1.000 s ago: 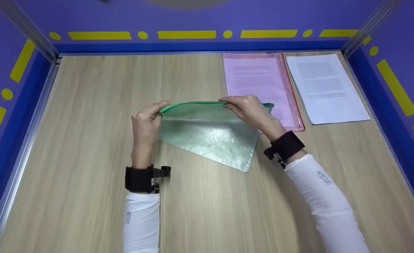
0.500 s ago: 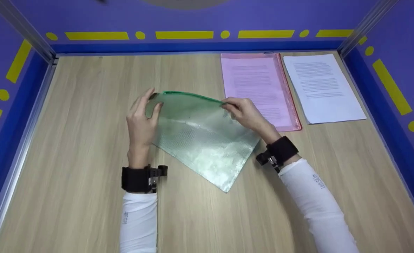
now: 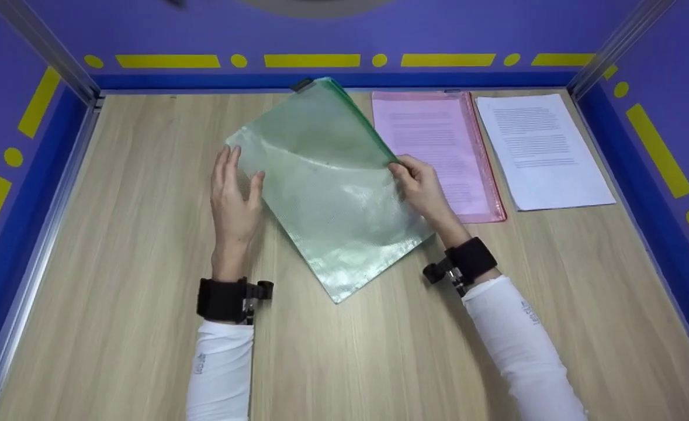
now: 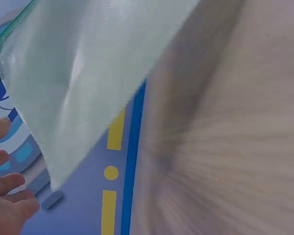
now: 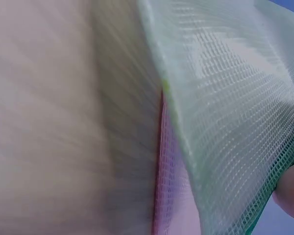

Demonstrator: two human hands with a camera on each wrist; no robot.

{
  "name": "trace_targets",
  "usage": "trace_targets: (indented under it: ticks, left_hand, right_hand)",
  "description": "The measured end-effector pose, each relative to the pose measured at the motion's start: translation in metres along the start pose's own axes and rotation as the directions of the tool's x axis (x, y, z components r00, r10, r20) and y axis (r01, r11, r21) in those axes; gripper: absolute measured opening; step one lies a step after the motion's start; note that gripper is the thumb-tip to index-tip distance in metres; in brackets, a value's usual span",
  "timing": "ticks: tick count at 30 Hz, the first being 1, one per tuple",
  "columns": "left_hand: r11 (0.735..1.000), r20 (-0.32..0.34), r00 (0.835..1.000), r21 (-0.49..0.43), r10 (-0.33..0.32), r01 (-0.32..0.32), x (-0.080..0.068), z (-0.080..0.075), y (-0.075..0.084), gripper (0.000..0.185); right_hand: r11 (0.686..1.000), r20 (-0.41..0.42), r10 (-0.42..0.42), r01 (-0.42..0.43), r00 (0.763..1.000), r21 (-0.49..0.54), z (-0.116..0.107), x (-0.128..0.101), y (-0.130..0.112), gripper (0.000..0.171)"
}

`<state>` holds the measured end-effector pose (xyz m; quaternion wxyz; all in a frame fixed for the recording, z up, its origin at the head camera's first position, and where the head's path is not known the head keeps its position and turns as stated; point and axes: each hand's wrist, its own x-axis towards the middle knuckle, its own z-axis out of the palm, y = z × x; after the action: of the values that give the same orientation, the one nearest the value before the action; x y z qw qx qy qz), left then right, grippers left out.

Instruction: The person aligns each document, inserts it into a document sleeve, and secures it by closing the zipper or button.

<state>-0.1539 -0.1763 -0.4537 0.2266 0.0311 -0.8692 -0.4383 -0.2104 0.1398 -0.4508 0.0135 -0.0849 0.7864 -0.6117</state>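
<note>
A green translucent mesh zip pouch (image 3: 326, 181) is held up above the wooden table (image 3: 134, 245), tilted, with its zipper edge pointing to the far wall. My right hand (image 3: 415, 182) pinches the pouch's right zipper edge. My left hand (image 3: 233, 196) is spread with straight fingers at the pouch's left edge and grips nothing. The left wrist view shows those fingers (image 4: 7, 205) just below the pouch (image 4: 83, 73). The right wrist view is blurred, with the mesh (image 5: 230, 98) close up and a fingertip (image 5: 291, 196) at its edge.
A pink zip pouch (image 3: 438, 140) with a printed sheet inside lies at the back right, partly behind my right hand. A white printed sheet (image 3: 543, 149) lies beside it. Blue walls with yellow marks enclose the table on three sides.
The green pouch has swung up and turned, its zipper end now pointing towards the far wall. My left hand has let go of its corner and spread flat. My right hand keeps its pinch.
</note>
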Motion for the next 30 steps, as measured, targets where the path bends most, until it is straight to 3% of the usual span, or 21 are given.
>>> trace_targets:
  ticks: [3, 6, 8, 10, 14, 18, 22, 26, 30]
  left_hand:
    - [0.996, 0.151, 0.985, 0.032, -0.087, 0.083, -0.002, 0.003, -0.002, 0.073]
    - [0.979, 0.314, 0.928, 0.046, -0.203, 0.199, -0.004, 0.008, -0.003, 0.078]
    - [0.967, 0.369, 0.895, 0.045, -0.249, 0.251, -0.005, 0.013, -0.001, 0.073]
    - [0.966, 0.366, 0.898, 0.014, -0.246, 0.259, -0.007, 0.019, 0.002, 0.063]
    - [0.964, 0.28, 0.94, -0.122, -0.193, 0.234, -0.01, 0.032, 0.006, 0.038]
    - [0.934, 0.245, 0.952, -0.259, -0.182, 0.245, -0.011, 0.037, 0.013, 0.021]
    - [0.914, 0.211, 0.956, -0.308, -0.204, 0.263, -0.008, 0.038, 0.017, 0.018]
    - [0.904, 0.189, 0.949, -0.305, -0.252, 0.301, -0.006, 0.035, 0.014, 0.018]
    - [0.905, 0.198, 0.94, -0.274, -0.276, 0.324, -0.005, 0.032, 0.006, 0.018]
  right_hand:
    - [1.0, -0.082, -0.006, 0.008, 0.997, 0.025, 0.001, -0.002, -0.007, 0.023]
    - [0.998, -0.167, -0.01, 0.019, 0.986, 0.052, 0.002, 0.001, -0.002, 0.023]
    - [0.998, -0.207, -0.005, 0.019, 0.978, 0.068, 0.003, 0.004, 0.005, 0.023]
    - [0.996, -0.236, 0.006, 0.015, 0.972, 0.085, 0.004, 0.007, 0.012, 0.022]
    - [0.99, -0.267, 0.031, 0.007, 0.963, 0.14, 0.007, 0.006, 0.015, 0.023]
    - [0.983, -0.25, 0.061, -0.015, 0.966, 0.184, 0.009, 0.004, 0.012, 0.023]
    - [0.981, -0.191, 0.091, -0.054, 0.977, 0.188, 0.011, -0.001, 0.006, 0.022]
    - [0.975, -0.081, 0.148, -0.132, 0.986, 0.18, 0.01, -0.009, 0.0, 0.032]
    - [0.963, 0.066, 0.224, -0.231, 0.972, 0.136, 0.009, -0.018, 0.001, 0.049]
